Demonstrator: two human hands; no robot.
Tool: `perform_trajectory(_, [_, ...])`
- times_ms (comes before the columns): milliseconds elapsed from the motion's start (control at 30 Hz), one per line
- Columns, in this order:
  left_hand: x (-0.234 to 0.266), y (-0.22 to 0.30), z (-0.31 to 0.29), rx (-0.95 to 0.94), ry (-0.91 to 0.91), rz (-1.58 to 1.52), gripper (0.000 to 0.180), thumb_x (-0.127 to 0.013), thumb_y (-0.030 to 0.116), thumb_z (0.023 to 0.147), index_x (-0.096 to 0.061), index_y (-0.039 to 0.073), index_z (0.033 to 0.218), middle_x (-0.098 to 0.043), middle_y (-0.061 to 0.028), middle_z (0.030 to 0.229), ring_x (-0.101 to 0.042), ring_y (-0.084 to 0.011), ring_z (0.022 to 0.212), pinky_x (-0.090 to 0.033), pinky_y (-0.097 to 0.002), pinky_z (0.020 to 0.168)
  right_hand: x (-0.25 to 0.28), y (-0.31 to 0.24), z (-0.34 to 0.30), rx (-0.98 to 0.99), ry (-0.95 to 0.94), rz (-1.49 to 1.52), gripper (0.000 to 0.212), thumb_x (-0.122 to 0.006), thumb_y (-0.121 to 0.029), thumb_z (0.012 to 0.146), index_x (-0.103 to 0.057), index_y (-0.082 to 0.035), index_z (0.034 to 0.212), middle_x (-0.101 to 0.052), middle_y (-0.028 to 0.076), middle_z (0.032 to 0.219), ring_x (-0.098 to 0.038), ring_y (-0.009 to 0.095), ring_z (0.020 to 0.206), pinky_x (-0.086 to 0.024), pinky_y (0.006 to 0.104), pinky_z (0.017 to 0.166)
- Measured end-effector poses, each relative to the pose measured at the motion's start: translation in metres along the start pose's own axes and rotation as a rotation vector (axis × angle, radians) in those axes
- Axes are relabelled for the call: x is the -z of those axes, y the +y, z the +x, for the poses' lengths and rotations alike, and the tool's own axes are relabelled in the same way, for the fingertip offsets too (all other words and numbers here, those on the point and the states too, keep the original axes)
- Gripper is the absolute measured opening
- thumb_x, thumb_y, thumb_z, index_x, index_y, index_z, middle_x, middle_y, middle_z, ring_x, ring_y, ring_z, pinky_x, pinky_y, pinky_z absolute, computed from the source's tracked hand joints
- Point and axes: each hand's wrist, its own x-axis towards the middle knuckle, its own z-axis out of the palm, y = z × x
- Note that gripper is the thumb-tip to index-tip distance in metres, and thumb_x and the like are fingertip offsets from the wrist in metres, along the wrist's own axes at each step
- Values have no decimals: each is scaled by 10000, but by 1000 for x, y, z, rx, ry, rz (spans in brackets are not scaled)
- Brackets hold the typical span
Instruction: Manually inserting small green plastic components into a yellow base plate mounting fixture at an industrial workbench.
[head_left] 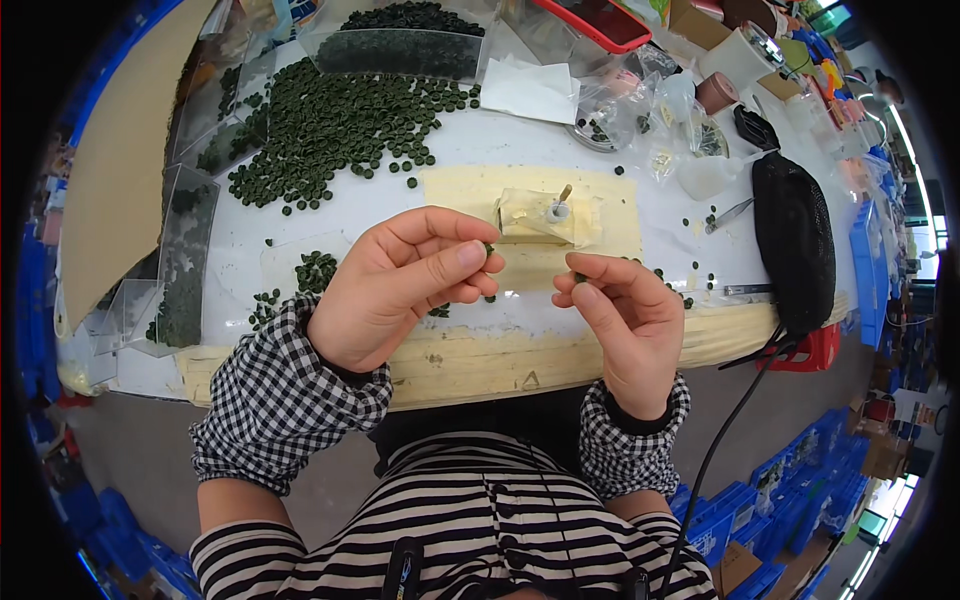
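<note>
My left hand (395, 280) is closed in a pinch, thumb against fingers, on a small dark green disc (489, 248) that peeks out at the fingertips. To its right, my right hand (638, 325) pinches another small dark green piece (580, 278), mostly covered by thumb and forefinger. Both hands hover above the table's near edge, apart from each other. Just beyond them stands a block wrapped in cream tape (530, 222), with a short pale tube (558, 212) and a thin wooden stick (566, 193) upright on it. A small cluster of green discs (316, 271) lies beside my left wrist.
A wide heap of green discs (330, 125) covers the back left, beside clear trays (185, 255). White paper (528, 90), a red-cased phone (605, 22) and plastic bags are behind. At right lie tweezers (730, 215) and a black mesh-covered object (793, 240).
</note>
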Motion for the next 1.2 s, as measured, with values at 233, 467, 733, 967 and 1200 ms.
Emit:
perform_trajectory(233, [-1, 1, 0, 19, -18, 6, 191, -552, 120, 949, -591, 12, 1101, -665, -74, 945, -637, -106, 810, -518, -203, 716, -4, 2, 3, 175, -8, -174, 182, -626, 73, 834, -662, 54, 1011, -675, 120, 973, -638, 144, 880, -502, 254, 807])
perform_trajectory(467, [0, -2, 0, 9, -47, 11, 183, -548, 104, 948, -606, 2, 1087, -670, -94, 944, -650, -119, 811, -536, -215, 725, -34, 3, 6, 202, 68, -70, 177, -630, 89, 815, -660, 61, 988, -689, 117, 922, -660, 144, 837, -528, 249, 784])
perform_trajectory(733, [-2, 1, -3, 23, -49, 20, 177, -576, 86, 928, -617, -7, 1073, -673, -109, 943, -655, -133, 814, -540, -226, 729, -35, 10, 14, 318, 80, -246, 130, -655, 64, 801, -660, 28, 925, -634, 84, 882, -616, 127, 798, -510, 243, 737])
perform_trajectory(967, [-1, -5, -1, -45, -37, 67, 167, -584, 82, 923, -628, -10, 1055, -667, -101, 933, -634, -127, 803, -527, -230, 733, -37, 11, 12, 215, 51, -107, 150, -670, 67, 789, -645, 23, 931, -598, 68, 910, -597, 127, 814, -488, 237, 730])
perform_trajectory(1200, [-2, -3, -2, -15, -22, 52, 159, -578, 82, 927, -628, -4, 1051, -667, -97, 928, -636, -113, 791, -526, -215, 701, -37, 17, 13, 279, 50, -129, 158, -685, 81, 765, -659, 17, 907, -606, 66, 883, -589, 133, 804, -468, 239, 735])
